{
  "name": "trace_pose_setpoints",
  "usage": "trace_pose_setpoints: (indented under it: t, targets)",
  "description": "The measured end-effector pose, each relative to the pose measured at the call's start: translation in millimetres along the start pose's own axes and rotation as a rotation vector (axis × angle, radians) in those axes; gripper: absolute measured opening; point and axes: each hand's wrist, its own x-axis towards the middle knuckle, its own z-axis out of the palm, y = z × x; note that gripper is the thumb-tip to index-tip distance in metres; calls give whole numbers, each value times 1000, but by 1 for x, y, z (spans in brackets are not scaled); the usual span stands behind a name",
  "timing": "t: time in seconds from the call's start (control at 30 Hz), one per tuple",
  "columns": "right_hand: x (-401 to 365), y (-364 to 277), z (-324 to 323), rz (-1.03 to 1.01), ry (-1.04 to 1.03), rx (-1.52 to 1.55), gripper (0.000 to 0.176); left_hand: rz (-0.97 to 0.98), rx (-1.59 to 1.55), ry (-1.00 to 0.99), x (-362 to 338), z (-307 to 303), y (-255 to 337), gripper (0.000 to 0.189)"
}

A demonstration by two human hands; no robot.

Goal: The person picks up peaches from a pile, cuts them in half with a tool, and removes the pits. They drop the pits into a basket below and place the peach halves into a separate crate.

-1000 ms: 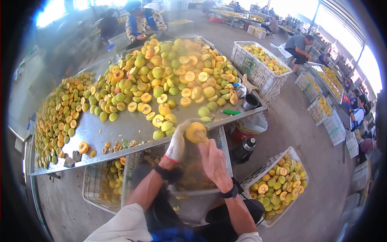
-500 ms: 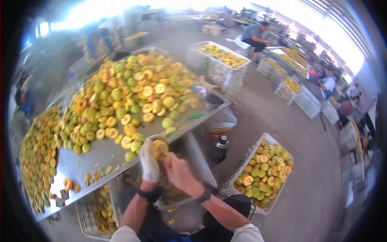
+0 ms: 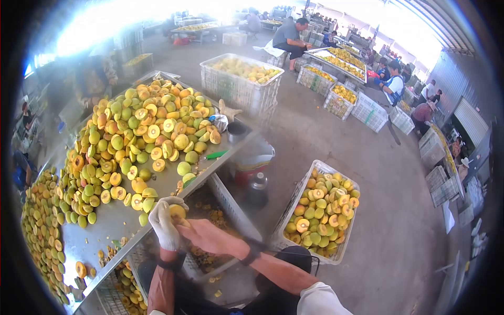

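A halved yellow fruit point(image 3: 177, 211) is held in my left hand point(image 3: 166, 226), which wears a white glove with its fingers wrapped round the fruit. My bare right hand point(image 3: 209, 237) reaches in from the right, its closed fingers against the fruit; whatever they grip is too small to make out. Both hands are just off the edge of the metal table point(image 3: 105, 226), above a crate point(image 3: 239, 210) with fruit scraps in it. A large heap of green and yellow cut fruit point(image 3: 123, 142) covers much of the table.
A crate of fruit halves point(image 3: 320, 210) stands on the floor at right, near a dark bottle point(image 3: 257, 189). A green-handled tool point(image 3: 215, 155) and a metal cup point(image 3: 237, 131) lie near the table's edge. Behind are a full crate point(image 3: 239, 86) and a seated person point(image 3: 290, 39).
The view has swung to the right, so the table, crates and hands appear further left. My left hand still holds the fruit, with my right hand against it.
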Motion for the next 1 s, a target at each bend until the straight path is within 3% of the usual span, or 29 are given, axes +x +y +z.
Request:
trace_pose_setpoints:
  t: [0.07, 0.17, 0.27, 0.37, 0.53, 0.57, 0.67, 0.83, 0.87, 0.97, 1.0]
  targets:
    - [-4, -5, -9, 94, -92, 5, 32, -35, -7, -73, -1, -1, 4, 48]
    - [-8, 7, -4, 47, -30, 17, 35, -102, -17, -172, 1, -6, 5, 49]
    - [-7, -19, -16, 463, -223, 348, 47, -125, 40, -269, 5, -10, 17, 51]
    - [-12, -11, -14, 514, -336, 686, 59, -104, 51, -324, 7, -11, 21, 53]
    - [-12, -16, -6, 462, -275, 805, 58, -64, -84, -282, 9, -6, 13, 55]
    - [-11, -13, -4, 435, -266, 828, 58, -134, -179, -230, 9, -4, 7, 55]
    - [-4, -6, 8, 443, -120, 780, 55, -290, -388, -117, 11, 1, -13, 54]
    - [-3, -5, 16, 187, 205, 287, 47, -458, -538, 87, 20, 4, -14, 50]
    - [-5, -9, 12, 159, 255, 186, 43, -421, -549, 207, 24, 10, -10, 51]
    - [-17, 2, 6, -92, 349, -190, 38, -252, -328, 254, 29, -10, -7, 51]
    - [-20, 14, 5, -45, 298, -280, 36, -199, -236, 271, 29, -17, -1, 52]
